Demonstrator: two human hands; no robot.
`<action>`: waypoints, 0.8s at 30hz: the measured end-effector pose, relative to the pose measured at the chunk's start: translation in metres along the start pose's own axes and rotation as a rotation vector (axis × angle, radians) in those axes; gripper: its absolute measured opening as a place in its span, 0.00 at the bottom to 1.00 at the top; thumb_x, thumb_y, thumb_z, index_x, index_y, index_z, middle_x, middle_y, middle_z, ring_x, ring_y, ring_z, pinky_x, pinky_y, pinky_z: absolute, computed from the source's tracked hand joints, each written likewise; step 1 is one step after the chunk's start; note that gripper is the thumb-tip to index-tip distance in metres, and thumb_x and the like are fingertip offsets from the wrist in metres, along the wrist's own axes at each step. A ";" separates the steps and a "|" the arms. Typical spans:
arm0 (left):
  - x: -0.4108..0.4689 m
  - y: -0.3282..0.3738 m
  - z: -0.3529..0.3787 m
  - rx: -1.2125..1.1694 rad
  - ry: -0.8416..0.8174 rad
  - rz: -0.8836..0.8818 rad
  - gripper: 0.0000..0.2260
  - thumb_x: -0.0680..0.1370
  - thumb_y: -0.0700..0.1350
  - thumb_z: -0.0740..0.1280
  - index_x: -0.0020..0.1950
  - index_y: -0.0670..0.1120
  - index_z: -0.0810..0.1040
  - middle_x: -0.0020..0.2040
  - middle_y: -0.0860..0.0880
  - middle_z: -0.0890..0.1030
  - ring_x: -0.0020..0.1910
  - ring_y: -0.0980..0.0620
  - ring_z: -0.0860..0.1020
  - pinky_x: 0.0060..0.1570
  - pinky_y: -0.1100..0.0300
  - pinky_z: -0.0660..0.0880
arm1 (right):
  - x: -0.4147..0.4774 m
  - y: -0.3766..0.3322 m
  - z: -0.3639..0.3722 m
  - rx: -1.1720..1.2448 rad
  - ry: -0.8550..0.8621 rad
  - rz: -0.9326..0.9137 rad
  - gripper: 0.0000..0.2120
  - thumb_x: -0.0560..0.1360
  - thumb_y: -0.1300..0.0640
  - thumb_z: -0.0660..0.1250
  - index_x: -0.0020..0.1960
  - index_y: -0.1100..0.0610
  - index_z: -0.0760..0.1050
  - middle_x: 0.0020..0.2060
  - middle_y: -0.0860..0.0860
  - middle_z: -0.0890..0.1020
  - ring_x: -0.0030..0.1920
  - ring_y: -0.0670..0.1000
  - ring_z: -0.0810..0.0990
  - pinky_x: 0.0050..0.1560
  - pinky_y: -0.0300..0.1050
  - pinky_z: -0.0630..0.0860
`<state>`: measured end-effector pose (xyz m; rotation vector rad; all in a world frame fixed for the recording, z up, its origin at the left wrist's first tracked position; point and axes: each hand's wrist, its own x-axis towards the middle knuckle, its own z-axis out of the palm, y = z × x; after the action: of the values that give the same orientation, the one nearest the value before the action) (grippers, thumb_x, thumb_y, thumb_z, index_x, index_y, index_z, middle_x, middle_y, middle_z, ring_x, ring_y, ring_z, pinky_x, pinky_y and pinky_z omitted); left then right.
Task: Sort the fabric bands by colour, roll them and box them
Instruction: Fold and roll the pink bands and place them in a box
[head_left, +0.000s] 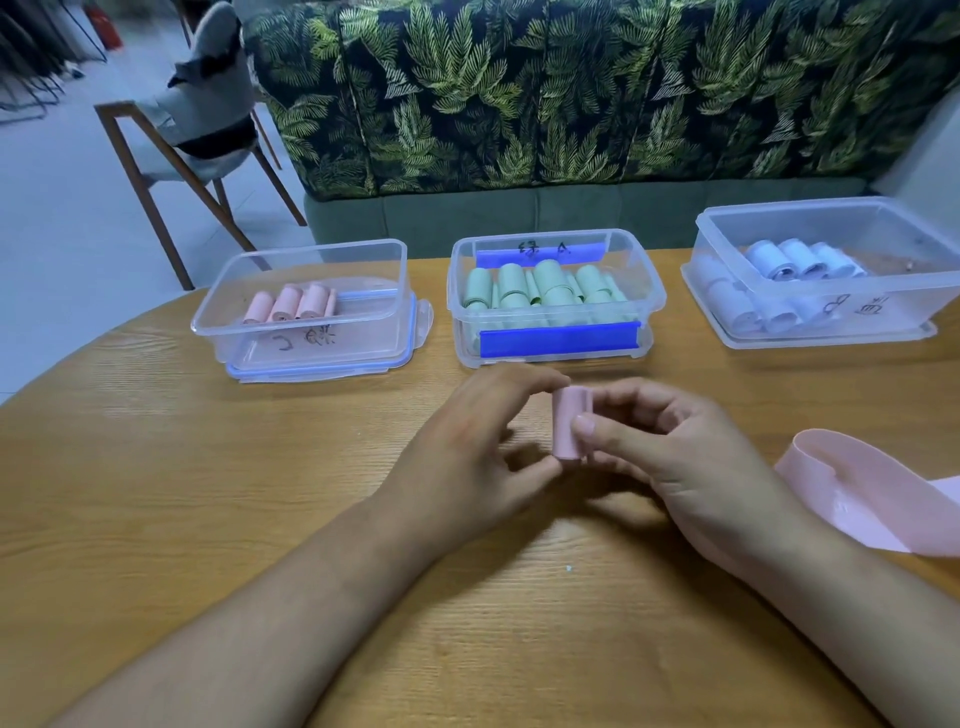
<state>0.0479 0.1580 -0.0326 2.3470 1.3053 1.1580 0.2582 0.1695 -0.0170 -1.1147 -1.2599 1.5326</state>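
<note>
Showing a wooden worktop (208, 493) with visible grain and a curved left edge, the view took in a leaf-patterned sofa (571, 93) behind it and a wooden-legged chair (197, 119) on the pale floor to the left. Three clear plastic boxes stood in a row along the far side: the left box (363, 338) held pink rolls (291, 306), the middle box (644, 275) green rolls (545, 291), and the right box (893, 317) pale rolls (795, 260). Near the centre, the left hand (467, 457) pinched a small pink roll (569, 423) by its ends, while the right hand (691, 457) gripped its side, thumb pressed on and fingers curled behind. A loose pink band (857, 483) lay looped at the right, passing under the right wrist. A strip of bare wood separated the hands from the boxes.
</note>
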 end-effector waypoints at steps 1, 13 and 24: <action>0.001 -0.001 -0.001 0.011 0.008 0.010 0.21 0.75 0.43 0.81 0.66 0.45 0.80 0.61 0.52 0.82 0.61 0.51 0.80 0.55 0.55 0.78 | 0.000 -0.001 0.000 -0.016 -0.002 -0.004 0.13 0.70 0.55 0.79 0.54 0.53 0.87 0.49 0.58 0.88 0.48 0.52 0.84 0.58 0.52 0.80; -0.016 -0.027 -0.050 0.228 0.165 0.062 0.25 0.79 0.47 0.76 0.74 0.42 0.75 0.68 0.49 0.80 0.67 0.47 0.78 0.69 0.53 0.73 | 0.016 -0.041 0.051 -0.064 0.023 -0.056 0.07 0.74 0.59 0.79 0.51 0.56 0.87 0.45 0.55 0.88 0.45 0.48 0.84 0.50 0.45 0.82; -0.042 -0.116 -0.129 0.565 0.329 -0.460 0.25 0.78 0.53 0.62 0.75 0.49 0.73 0.77 0.50 0.71 0.77 0.43 0.67 0.76 0.36 0.63 | 0.115 -0.100 0.159 -0.431 0.006 -0.169 0.08 0.75 0.59 0.77 0.53 0.57 0.83 0.39 0.55 0.88 0.40 0.50 0.87 0.47 0.47 0.86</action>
<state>-0.1302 0.1700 -0.0296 2.0264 2.3998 1.1577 0.0826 0.2561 0.0833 -1.2397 -1.6852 1.1598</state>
